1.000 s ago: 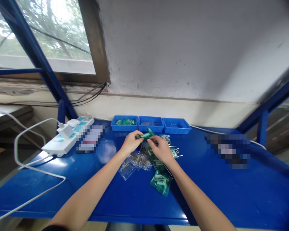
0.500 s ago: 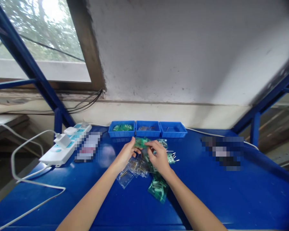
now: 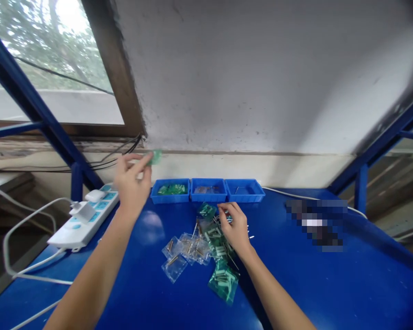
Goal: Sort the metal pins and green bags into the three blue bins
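Note:
My left hand (image 3: 134,183) is raised at the left, above and beside the left blue bin (image 3: 170,198), pinching a small green bag (image 3: 155,157) that is blurred. My right hand (image 3: 234,225) is low over the right side of the pile, fingers curled with thumb and index tips close together; whether they hold anything is too small to tell. Under and beside it lie green bags (image 3: 223,280) with pale pieces and some thin metal rods. Clear bags (image 3: 189,247) with brass-coloured pieces lie to their left. The left bin holds green bags.
The middle bin (image 3: 208,197) holds clear bags; the right bin (image 3: 245,198) has a small thin piece inside. A white power strip (image 3: 86,224) with cables lies at the left, a pixelated object (image 3: 313,223) at the right. Blue frame bars flank the table.
My left hand has moved up and left, away from my right hand, carrying the green bag. My right hand has shifted slightly and is now apart from that bag. The view has tilted a little.

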A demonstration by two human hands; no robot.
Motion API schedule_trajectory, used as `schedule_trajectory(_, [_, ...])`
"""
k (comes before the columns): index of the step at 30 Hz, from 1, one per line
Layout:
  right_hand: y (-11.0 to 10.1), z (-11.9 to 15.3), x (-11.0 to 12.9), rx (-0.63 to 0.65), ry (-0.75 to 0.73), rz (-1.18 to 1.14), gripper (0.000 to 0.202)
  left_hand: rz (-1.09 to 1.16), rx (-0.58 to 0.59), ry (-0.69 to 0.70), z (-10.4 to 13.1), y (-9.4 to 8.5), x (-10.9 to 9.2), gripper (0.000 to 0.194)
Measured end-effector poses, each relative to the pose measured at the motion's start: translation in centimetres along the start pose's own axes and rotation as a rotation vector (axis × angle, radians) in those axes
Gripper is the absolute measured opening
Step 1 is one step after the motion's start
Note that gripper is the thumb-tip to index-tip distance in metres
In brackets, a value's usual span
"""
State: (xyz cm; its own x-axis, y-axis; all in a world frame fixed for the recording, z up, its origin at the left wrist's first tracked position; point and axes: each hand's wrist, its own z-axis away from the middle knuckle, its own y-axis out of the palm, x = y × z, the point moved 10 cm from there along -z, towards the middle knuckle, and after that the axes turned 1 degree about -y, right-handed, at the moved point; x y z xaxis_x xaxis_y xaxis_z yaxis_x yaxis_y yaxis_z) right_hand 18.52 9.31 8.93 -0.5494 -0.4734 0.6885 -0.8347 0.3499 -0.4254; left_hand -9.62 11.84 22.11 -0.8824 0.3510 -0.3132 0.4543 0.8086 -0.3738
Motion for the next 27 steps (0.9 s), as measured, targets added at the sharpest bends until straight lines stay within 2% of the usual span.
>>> schedule_trajectory(1, [0.0,-0.1,-0.3,0.006,0.008,0.018,0.021,-0.086,0.189,-0.002,0.9,2.3,0.6,0.032])
schedule_trajectory(3, [0.3,-0.1,-0.7,0.044,0.013,0.089,0.022,-0.243,0.560,-0.034,4.7,6.4,2.1,0.045])
schedule_trajectory(4, [0.7,-0.1,-0.9,0.079,0.011,0.144,0.023,-0.287,0.693,-0.063,7.1,7.7,2.7,0.053])
schedule_trajectory(5, [1.3,0.0,-1.1,0.124,0.005,0.205,0.024,-0.298,0.746,-0.074,9.1,8.2,2.8,0.056])
schedule_trajectory(8, [3.7,0.1,-1.9,0.271,-0.015,0.371,0.035,-0.231,0.710,-0.090,13.3,8.0,1.2,0.045])
schedule_trajectory(12, [6.5,-0.3,-3.5,0.357,0.035,0.470,0.043,-0.004,0.809,-0.052,17.0,8.7,-2.7,0.033])
schedule_trajectory(15, [7.4,-0.8,-4.0,0.360,0.055,0.470,0.040,0.100,0.893,-0.090,18.1,9.6,-3.6,0.027])
schedule_trajectory(18, [7.3,-0.9,-3.2,0.349,0.029,0.436,0.040,0.212,0.899,-0.166,17.9,9.9,-3.4,0.024])
schedule_trajectory(21, [6.5,-0.3,-0.6,0.295,-0.072,0.240,0.044,0.406,0.855,-0.358,17.4,9.6,-2.3,0.032])
schedule_trajectory(24, [6.2,1.2,3.0,0.273,-0.222,0.021,0.032,0.663,0.897,-0.726,18.8,10.0,-1.0,0.046])
schedule_trajectory(26, [6.7,2.4,5.1,0.305,-0.317,0.000,0.028,0.801,0.950,-0.881,19.7,10.2,-1.2,0.042])
schedule_trajectory(27, [6.8,2.8,5.9,0.317,-0.363,0.006,0.028,0.845,0.962,-0.901,19.7,10.1,-1.4,0.038])
